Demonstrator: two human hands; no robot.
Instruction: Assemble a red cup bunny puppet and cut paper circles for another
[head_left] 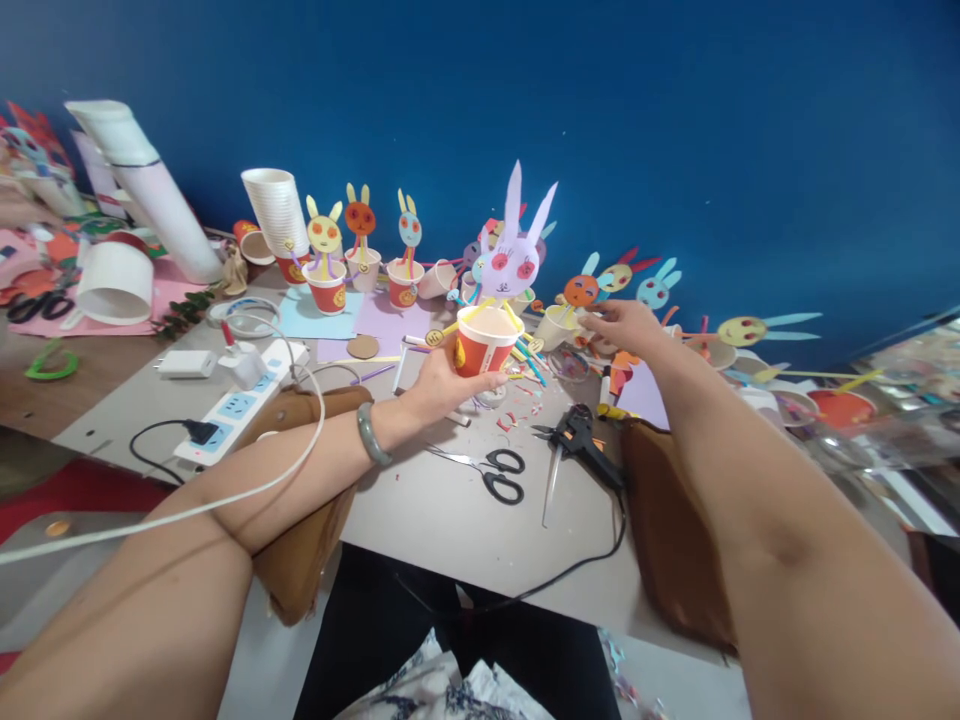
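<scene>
My left hand (442, 380) is wrapped round a red and white paper cup (480, 355), held upright above the table. A lilac paper rabbit (510, 268) with long ears and pink-red eyes rises from this cup. Farther right, my right hand (621, 325) has its fingers closed at the right rim of a pale paper cup (553, 330). That cup carries an orange rabbit head (581, 291) with light blue ears. Exactly where the right fingertips grip is partly hidden.
More rabbit cups (328, 290) line the blue wall, beside stacked paper cups (274, 205). Scissors (499, 475) and a corded glue gun (581, 440) lie in front. A power strip (240, 405) is at left, its white cable crossing over my left arm. Brown cushions (667, 530) cover the table edge.
</scene>
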